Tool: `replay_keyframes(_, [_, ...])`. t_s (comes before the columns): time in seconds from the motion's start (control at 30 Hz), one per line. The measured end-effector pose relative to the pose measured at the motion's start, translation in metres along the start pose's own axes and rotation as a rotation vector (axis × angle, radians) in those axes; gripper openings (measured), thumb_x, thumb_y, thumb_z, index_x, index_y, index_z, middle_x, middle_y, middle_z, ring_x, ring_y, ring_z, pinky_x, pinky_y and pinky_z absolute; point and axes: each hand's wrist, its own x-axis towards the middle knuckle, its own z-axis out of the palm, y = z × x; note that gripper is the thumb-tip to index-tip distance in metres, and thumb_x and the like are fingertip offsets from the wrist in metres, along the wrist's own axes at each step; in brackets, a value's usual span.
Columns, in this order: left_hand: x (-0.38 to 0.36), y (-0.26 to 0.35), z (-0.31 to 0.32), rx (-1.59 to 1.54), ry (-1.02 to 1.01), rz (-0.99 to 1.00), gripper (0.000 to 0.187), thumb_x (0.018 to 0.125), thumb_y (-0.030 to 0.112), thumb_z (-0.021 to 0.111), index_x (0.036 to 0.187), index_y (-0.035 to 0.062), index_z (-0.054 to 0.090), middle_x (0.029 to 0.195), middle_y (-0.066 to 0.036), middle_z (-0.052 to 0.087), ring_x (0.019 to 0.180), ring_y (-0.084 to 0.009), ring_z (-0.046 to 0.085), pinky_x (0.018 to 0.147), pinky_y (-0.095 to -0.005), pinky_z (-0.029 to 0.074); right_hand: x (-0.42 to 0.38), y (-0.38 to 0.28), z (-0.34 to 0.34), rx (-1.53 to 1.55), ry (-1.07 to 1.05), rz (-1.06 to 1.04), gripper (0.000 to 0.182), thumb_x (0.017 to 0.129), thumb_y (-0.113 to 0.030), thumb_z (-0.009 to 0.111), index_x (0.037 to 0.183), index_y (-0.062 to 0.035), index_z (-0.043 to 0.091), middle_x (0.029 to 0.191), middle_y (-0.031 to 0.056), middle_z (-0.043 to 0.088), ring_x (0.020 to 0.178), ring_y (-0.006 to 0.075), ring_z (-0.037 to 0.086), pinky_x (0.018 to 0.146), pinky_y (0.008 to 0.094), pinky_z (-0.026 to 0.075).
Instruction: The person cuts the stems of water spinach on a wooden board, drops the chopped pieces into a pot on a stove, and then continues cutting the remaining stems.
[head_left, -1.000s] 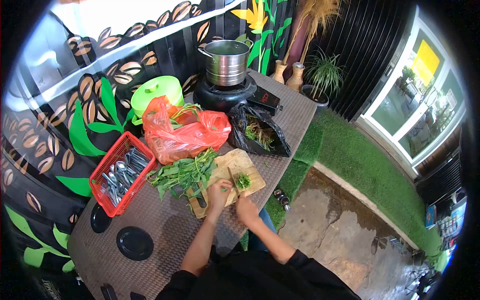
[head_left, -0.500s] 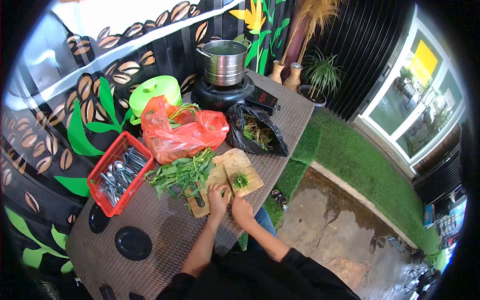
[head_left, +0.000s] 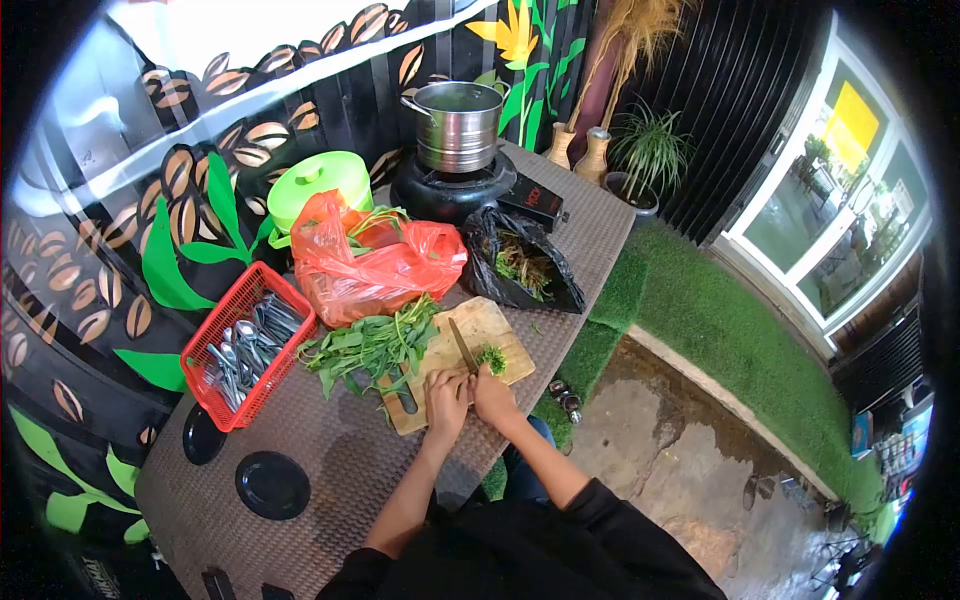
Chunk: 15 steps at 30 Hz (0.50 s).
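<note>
A wooden cutting board (head_left: pixel 483 322) lies on the brown woven table. My right hand (head_left: pixel 494 396) is closed on a knife (head_left: pixel 462 345), whose blade points away over the board. Beside it, my left hand (head_left: pixel 446 400) rests on the lower part of the board, fingers curled; whatever is under them is hidden. A small pile of chopped greens (head_left: pixel 491 359) sits just right of the blade. Long leafy greens (head_left: pixel 372 346) lie at the board's left edge.
A red basket of cutlery (head_left: pixel 250 400), a red plastic bag (head_left: pixel 375 270), a green lidded pot (head_left: pixel 318 185) and a black bag of greens (head_left: pixel 522 268) surround the board. Behind stands a steel pot (head_left: pixel 457 130) on a stove. Black plates (head_left: pixel 272 486) lie near the left.
The knife blade has swung left, away from the chopped greens, and shows more clearly. My left hand has moved slightly right, closer to my right hand. The view has shifted a little.
</note>
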Motion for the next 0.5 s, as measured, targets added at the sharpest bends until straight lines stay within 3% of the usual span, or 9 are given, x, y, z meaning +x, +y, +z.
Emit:
replay_keyframes(0.07, [-0.001, 0.000, -0.003, -0.011, -0.015, 0.006, 0.009, 0.077, 0.005, 0.065, 0.085, 0.0017, 0.069, 0.085, -0.010, 0.060, 0.092, -0.0282, 0.053, 0.083, -0.0400, 0.043, -0.011, -0.002, -0.002, -0.017, 0.000, 0.014, 0.028, 0.093, -0.026, 0.042, 0.101, 0.0010, 0.041, 0.080, 0.0293, 0.061, 0.078, 0.0463, 0.061, 0.066, 0.0525, 0.049])
replay_keyframes(0.13, [0.001, 0.003, -0.006, -0.152, -0.037, -0.197, 0.013, 0.077, 0.003, 0.064, 0.089, 0.0008, 0.069, 0.088, -0.012, 0.061, 0.088, -0.0308, 0.056, 0.081, -0.0424, 0.044, -0.023, -0.003, 0.006, -0.039, 0.004, 0.027, 0.028, 0.093, -0.026, 0.042, 0.101, 0.0010, 0.040, 0.080, 0.0294, 0.061, 0.077, 0.0461, 0.061, 0.066, 0.0525, 0.049])
replay_keyframes(0.2, [0.003, 0.000, -0.003, -0.163, -0.028, -0.195, 0.014, 0.077, 0.003, 0.063, 0.091, 0.0009, 0.067, 0.088, -0.013, 0.061, 0.087, -0.0326, 0.056, 0.080, -0.0434, 0.044, -0.035, -0.007, 0.022, -0.087, 0.023, 0.144, 0.027, 0.092, -0.025, 0.044, 0.101, 0.0010, 0.041, 0.080, 0.0293, 0.061, 0.077, 0.0455, 0.061, 0.066, 0.0527, 0.049])
replay_keyframes(0.3, [0.001, -0.003, 0.001, -0.203, 0.019, -0.149, 0.017, 0.078, 0.004, 0.063, 0.095, 0.0016, 0.062, 0.087, -0.013, 0.061, 0.087, -0.0344, 0.056, 0.079, -0.0441, 0.044, -0.023, -0.004, 0.018, -0.025, 0.091, 0.047, 0.026, 0.092, -0.024, 0.043, 0.101, 0.0011, 0.042, 0.079, 0.0291, 0.061, 0.077, 0.0459, 0.061, 0.066, 0.0528, 0.049])
replay_keyframes(0.5, [-0.002, -0.001, -0.001, -0.196, 0.009, -0.125, 0.018, 0.080, 0.005, 0.060, 0.097, 0.0020, 0.054, 0.083, -0.013, 0.061, 0.091, -0.0349, 0.055, 0.078, -0.0438, 0.043, -0.026, -0.004, 0.011, -0.042, 0.008, 0.056, 0.028, 0.094, -0.025, 0.039, 0.101, 0.0011, 0.041, 0.080, 0.0292, 0.061, 0.077, 0.0461, 0.061, 0.066, 0.0527, 0.049])
